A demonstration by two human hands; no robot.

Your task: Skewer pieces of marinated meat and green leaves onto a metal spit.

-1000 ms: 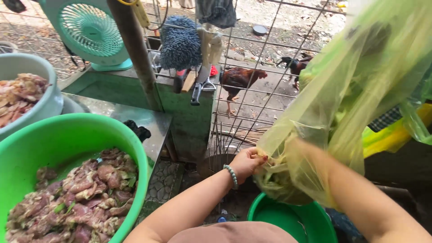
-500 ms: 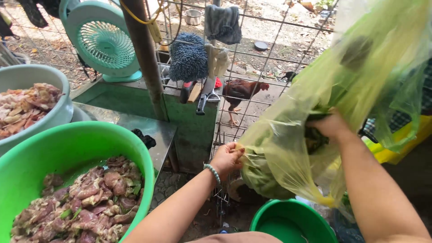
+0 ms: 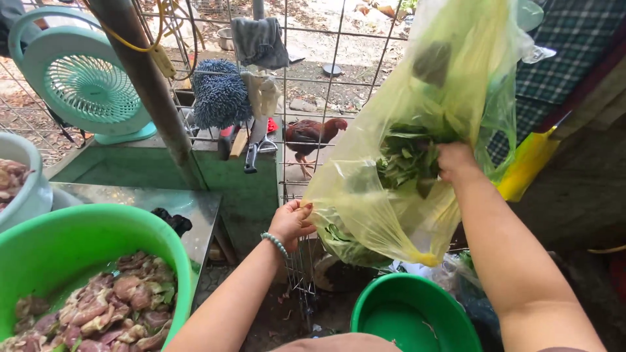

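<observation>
The left hand (image 3: 291,221) pinched the yellow bag (image 3: 417,130) at its lower edge while the right hand (image 3: 454,161), inside, closed on greens (image 3: 407,160); lifting them out over the empty green basin (image 3: 411,319) likely needed a steady bag.

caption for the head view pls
Left hand grips yellow plastic bag; right hand grasps leafy greens inside.

Your left hand (image 3: 292,221) grips the lower edge of the plastic bag (image 3: 417,163), while your right hand (image 3: 455,161) is inside it among the leaves (image 3: 407,160). An empty basin (image 3: 417,316) sits directly below the bag. To your left, a basin of meat (image 3: 78,287) rests on the bench (image 3: 195,208). Behind it stands a fan (image 3: 88,81). Beyond the wire fence (image 3: 313,78) ahead stands a chicken (image 3: 313,133).
</observation>
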